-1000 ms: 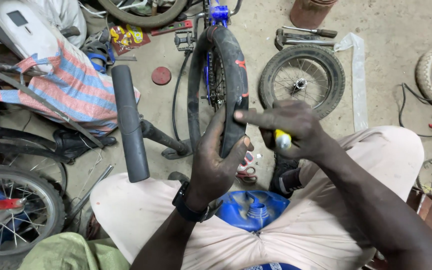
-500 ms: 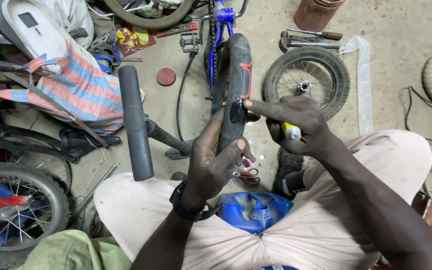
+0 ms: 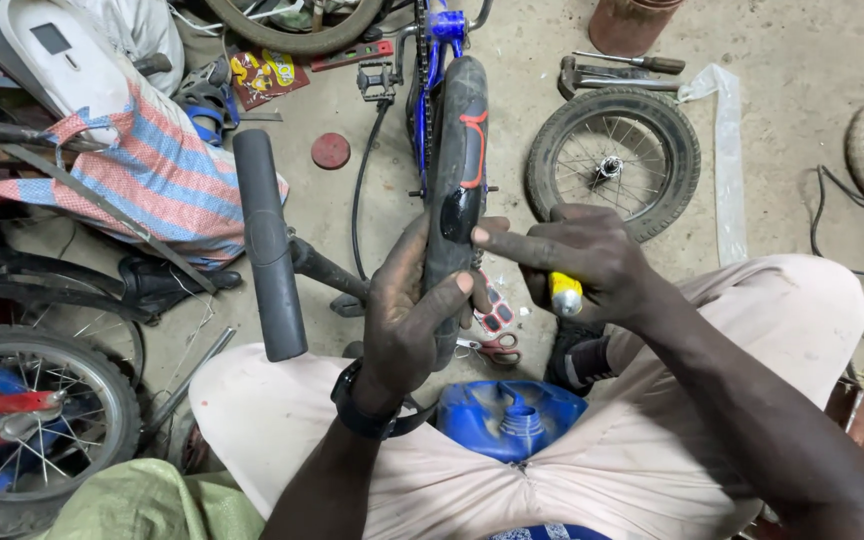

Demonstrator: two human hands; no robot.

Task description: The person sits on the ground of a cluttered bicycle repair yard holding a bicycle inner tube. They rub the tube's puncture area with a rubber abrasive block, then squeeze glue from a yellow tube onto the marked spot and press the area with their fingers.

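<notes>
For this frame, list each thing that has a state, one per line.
Tyre: upright, gripped by the left hand.
Right hand: closed on a yellow-handled tool, forefinger on the tyre.
Loose wheel: flat on the floor.
Scissors: lying on the floor.
Blue jug: between the knees, uncapped.

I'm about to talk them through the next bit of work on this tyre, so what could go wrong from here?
1. The right hand holds a yellow-handled tool with its forefinger on the black tyre; a slip could jab the left hand gripping it.
2. The tyre stands on edge, held only by that left hand, and might twist or drop.
3. Scissors and a blue jug lie close by the feet, easy to kick.
</notes>
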